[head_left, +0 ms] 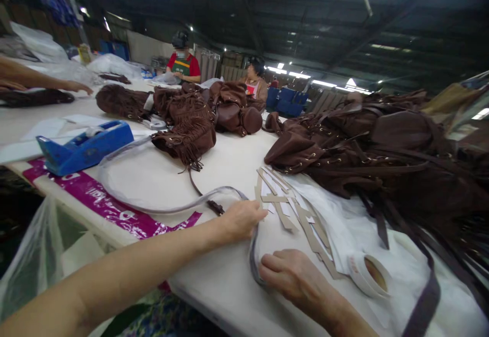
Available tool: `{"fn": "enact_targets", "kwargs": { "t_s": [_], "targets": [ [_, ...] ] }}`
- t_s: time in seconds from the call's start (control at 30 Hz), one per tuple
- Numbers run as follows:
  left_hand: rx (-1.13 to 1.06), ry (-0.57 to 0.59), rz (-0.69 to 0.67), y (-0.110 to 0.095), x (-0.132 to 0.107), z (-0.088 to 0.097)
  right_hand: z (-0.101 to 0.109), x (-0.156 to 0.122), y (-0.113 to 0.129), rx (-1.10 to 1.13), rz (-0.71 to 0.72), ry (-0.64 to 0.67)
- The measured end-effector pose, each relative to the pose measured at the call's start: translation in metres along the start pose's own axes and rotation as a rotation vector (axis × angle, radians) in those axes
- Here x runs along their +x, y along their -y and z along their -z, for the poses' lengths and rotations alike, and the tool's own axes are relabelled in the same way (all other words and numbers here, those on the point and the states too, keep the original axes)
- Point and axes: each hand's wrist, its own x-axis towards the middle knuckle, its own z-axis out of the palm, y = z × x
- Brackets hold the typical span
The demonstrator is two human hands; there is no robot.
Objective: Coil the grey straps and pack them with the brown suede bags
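Observation:
A long thin strap (153,208) in pale, see-through wrapping curves over the white table from the brown fringed bag (187,118). It passes by my left hand (241,220), whose fingers are pinched closed on it. A lower bend of the strap runs to my right hand (288,273), with fingers curled closed around it near the table's front edge. Just beyond my left hand lie several grey-brown and white card strips (282,199). A dark buckle end (216,207) rests beside my left wrist. The fingertips of both hands are partly hidden.
A blue tape dispenser (86,146) stands at the left by a purple printed strip (110,202). Brown bags (367,143) are heaped at the right, near a white tape roll (369,274). Another person's hand (78,87) reaches in from the left; two people (185,64) work behind.

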Motion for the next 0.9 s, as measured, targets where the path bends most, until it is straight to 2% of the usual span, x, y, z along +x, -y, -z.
{"fn": "enact_targets", "kwargs": {
  "t_s": [0.13,0.23,0.33,0.5,0.63,0.8,0.9],
  "targets": [
    [-0.153,-0.065,-0.197,-0.013,-0.044,0.008,-0.005,-0.005,-0.003,-0.009,0.013,-0.037],
    [-0.262,0.015,-0.294,-0.016,-0.062,0.005,-0.009,-0.008,-0.002,-0.008,0.0,-0.07],
    [-0.164,0.099,-0.313,-0.014,-0.061,-0.006,-0.009,-0.008,0.0,0.056,-0.062,-0.08],
    [-0.134,0.058,-0.41,-0.008,-0.049,-0.019,-0.008,-0.009,0.0,0.319,-0.109,-0.079],
    [-0.087,0.021,-0.438,-0.008,-0.051,-0.023,-0.013,-0.013,-0.002,0.22,-0.213,-0.207],
    [0.082,0.048,-0.526,-0.019,-0.053,-0.026,-0.015,-0.014,-0.006,0.16,-0.197,-0.223],
    [0.131,0.071,-0.491,-0.027,-0.051,-0.028,-0.016,-0.014,-0.001,0.047,-0.356,-0.244]
  ]
}}
